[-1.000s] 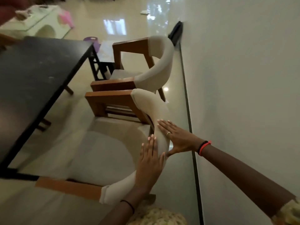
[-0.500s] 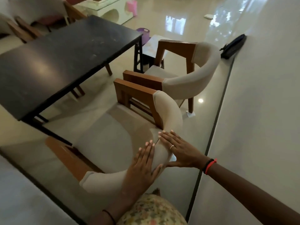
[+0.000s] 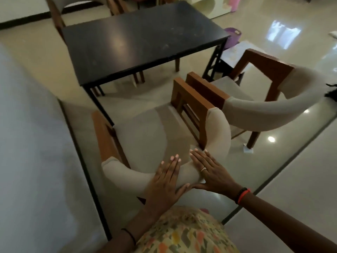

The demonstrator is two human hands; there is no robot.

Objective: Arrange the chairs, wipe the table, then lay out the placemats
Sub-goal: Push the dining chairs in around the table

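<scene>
A beige padded armchair (image 3: 145, 136) with wooden arms stands just in front of me, facing the black table (image 3: 138, 39). My left hand (image 3: 166, 181) lies flat on top of its curved backrest, fingers straight. Beside it, my right hand (image 3: 211, 172) presses flat on the same backrest, fingers pointing forward. A second matching armchair (image 3: 260, 106) stands close on the right, its arm nearly touching the near chair's arm. No placemats or cloth are in view.
A wall (image 3: 27, 143) runs along the left and another wall (image 3: 300, 189) at the lower right. Another chair (image 3: 58, 13) stands beyond the table's far left. A purple tub (image 3: 232, 34) and a small white stand (image 3: 231, 53) sit past the table's right end.
The view has swung round so the table now lies straight ahead. Both hands stay flat on the near chair's backrest, and they now lie closer together.
</scene>
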